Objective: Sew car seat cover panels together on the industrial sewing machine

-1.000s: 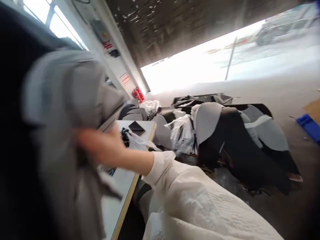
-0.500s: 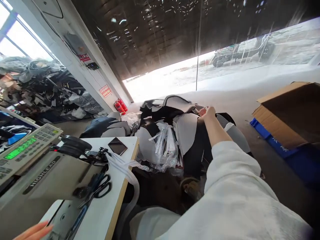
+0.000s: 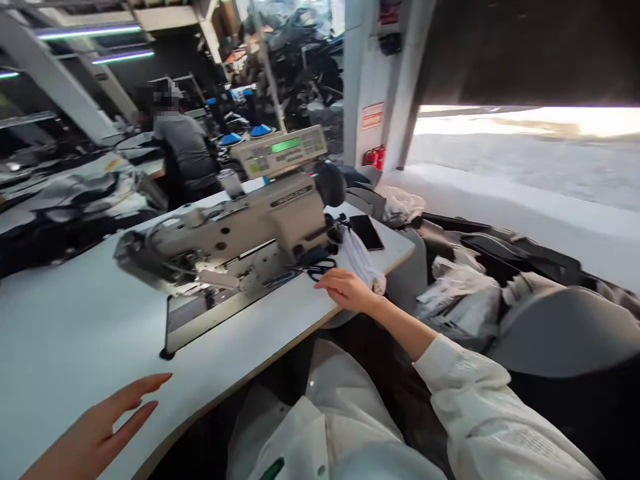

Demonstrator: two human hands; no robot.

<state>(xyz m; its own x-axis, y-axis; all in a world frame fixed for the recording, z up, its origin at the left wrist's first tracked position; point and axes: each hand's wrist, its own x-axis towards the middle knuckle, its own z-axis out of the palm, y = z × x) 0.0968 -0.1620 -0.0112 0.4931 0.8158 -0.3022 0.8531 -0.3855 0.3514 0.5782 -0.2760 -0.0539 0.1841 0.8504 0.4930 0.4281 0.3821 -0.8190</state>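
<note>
My left hand (image 3: 95,427) is open at the lower left over the white table (image 3: 260,337). Its thumb and index finger are apart with nothing between them. Close to the black-handled scissors (image 3: 320,269), my right hand (image 3: 347,290) hangs over the table's front edge. Its fingers are loosely bent and no held object shows; whether the fingertips touch the scissors I cannot tell. Behind both hands stands a sewing machine (image 3: 240,213) with a lit control panel (image 3: 283,147). A black phone-like slab (image 3: 367,232) and whitish strips (image 3: 357,257) lie at the table's right end.
On the right are piled grey and black cut pieces (image 3: 565,330), with a clear plastic bag (image 3: 460,293) among them. Another person (image 3: 185,147) sits farther back at the left. Red fire extinguishers (image 3: 375,157) stand by the pillar (image 3: 363,80).
My view has swung left, from the piled pieces to the sewing machine. My right hand has come back from the pile to beside the scissors. More of my left hand shows.
</note>
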